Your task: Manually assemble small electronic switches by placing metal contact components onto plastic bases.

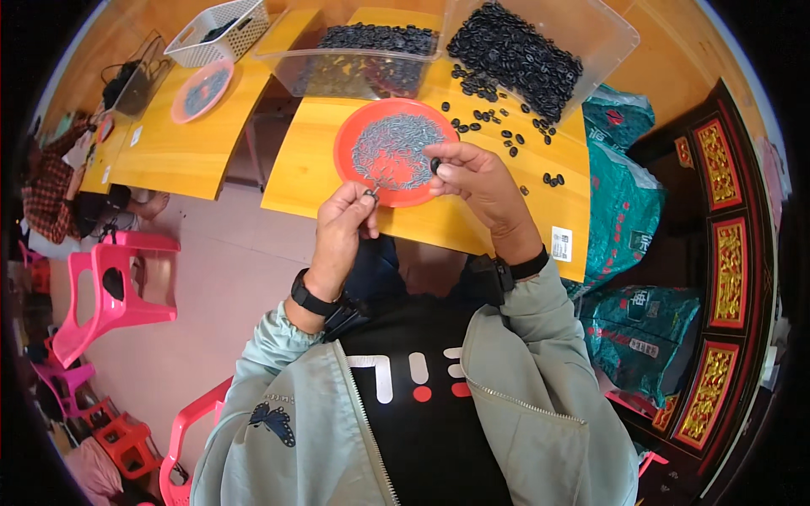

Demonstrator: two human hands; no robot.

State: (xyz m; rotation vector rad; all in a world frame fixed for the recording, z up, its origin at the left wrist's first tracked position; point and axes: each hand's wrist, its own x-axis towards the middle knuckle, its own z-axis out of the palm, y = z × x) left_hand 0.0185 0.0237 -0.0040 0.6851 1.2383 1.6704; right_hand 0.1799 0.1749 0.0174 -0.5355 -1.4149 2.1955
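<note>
My left hand (pixel 339 221) is closed in a pinch at the near left rim of a red plate (pixel 344 153). Between its fingertips is a small dark grey metal piece (pixel 369 194), too small to make out fully. My right hand (pixel 474 179), over the plate's right side, pinches a black oval piece (pixel 435 165) between thumb and fingers. Many thin grey metal pins (pixel 396 137) lie spread on the plate. The two hands are apart from each other.
Loose black oval pieces (pixel 513 151) lie right of the plate. Behind stand two clear plastic bins (pixel 346 72) of dark pieces. Green sacks (pixel 620 202) lean at the table's right. Leftward are another table with a pink plate (pixel 179 105), a white basket (pixel 245 38), pink chairs (pixel 118 282) and a person (pixel 51 198).
</note>
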